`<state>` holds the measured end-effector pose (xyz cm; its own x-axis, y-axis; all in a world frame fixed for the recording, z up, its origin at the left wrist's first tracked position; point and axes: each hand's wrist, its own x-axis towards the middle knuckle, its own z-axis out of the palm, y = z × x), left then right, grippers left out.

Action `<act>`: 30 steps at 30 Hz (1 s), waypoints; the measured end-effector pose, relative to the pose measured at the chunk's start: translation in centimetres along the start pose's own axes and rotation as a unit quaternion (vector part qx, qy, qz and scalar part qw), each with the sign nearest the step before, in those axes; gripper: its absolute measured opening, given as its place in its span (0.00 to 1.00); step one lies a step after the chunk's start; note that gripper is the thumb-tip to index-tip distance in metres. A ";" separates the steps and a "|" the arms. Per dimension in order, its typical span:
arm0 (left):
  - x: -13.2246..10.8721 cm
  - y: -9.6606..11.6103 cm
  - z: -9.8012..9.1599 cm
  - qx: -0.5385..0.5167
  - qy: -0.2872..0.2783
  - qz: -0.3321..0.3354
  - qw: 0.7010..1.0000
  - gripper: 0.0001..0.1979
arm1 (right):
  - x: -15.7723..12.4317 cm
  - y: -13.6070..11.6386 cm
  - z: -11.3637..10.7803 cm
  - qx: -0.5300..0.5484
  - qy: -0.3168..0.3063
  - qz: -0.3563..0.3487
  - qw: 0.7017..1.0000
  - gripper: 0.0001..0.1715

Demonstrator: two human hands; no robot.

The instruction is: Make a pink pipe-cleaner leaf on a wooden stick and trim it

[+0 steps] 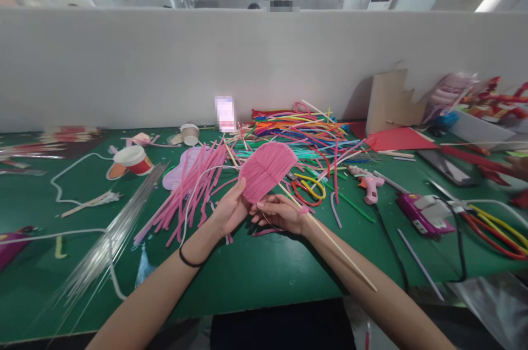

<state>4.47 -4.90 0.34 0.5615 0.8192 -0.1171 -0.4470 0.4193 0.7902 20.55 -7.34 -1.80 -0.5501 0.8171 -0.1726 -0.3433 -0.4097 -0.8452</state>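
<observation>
A pink fan-shaped piece (269,169) of pipe cleaners is held up over the table. My left hand (233,208) is closed on its lower left edge, thumb in front. At its bottom edge, my right hand (284,212) has fingers pinched together; a thin wire or thread loops below them. A pale wooden stick (338,245) runs from beside the fan down across my right wrist, with a small pink bit on it. Pink pipe cleaners (198,190) lie to the left on a lilac pad (173,176). Scissors with red and yellow handles (315,187) rest behind my right hand.
Coloured pipe cleaners (297,124) are heaped at the back. A pink glue gun (369,182), purple power strip (424,218) and more scissors (495,229) lie right. Wires (111,234) and a paper cup (138,160) are left. Another person's hand (517,167) shows far right.
</observation>
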 end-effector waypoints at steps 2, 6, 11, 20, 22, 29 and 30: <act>0.0 -0.1 -0.1 -0.002 -0.004 -0.007 1.000 0.22 | 0.1 0.2 -0.1 0.003 -0.002 -0.004 1.000 0.20; 0.0 -0.1 -0.1 -0.020 0.003 -0.003 1.000 0.21 | 0.2 0.5 -0.3 -0.001 -0.003 -0.006 1.000 0.19; 0.1 0.4 0.0 -0.068 0.033 -0.007 0.997 0.18 | 0.3 0.5 -0.3 -0.010 0.005 0.002 1.000 0.21; 0.8 1.5 -1.8 -0.053 0.249 0.026 0.967 0.07 | 0.4 -0.1 -0.8 0.013 0.049 -0.008 0.999 0.16; 0.7 1.5 -2.1 -0.008 0.241 0.024 0.970 0.09 | 0.7 -0.2 -1.2 0.060 0.099 -0.044 0.992 0.14; 0.7 0.8 -2.3 0.106 0.173 0.012 0.979 0.16 | 0.8 -1.9 -2.6 0.171 0.188 -0.094 0.963 0.18; 0.8 0.6 -2.5 0.120 0.166 0.013 0.979 0.17 | 0.6 -2.2 -2.7 0.168 0.189 -0.080 0.964 0.21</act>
<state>2.90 -3.04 -0.75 0.2767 0.9271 -0.2529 -0.2599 0.3255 0.9091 22.99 -4.88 -1.41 -0.1736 0.9444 -0.2791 -0.6627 -0.3217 -0.6763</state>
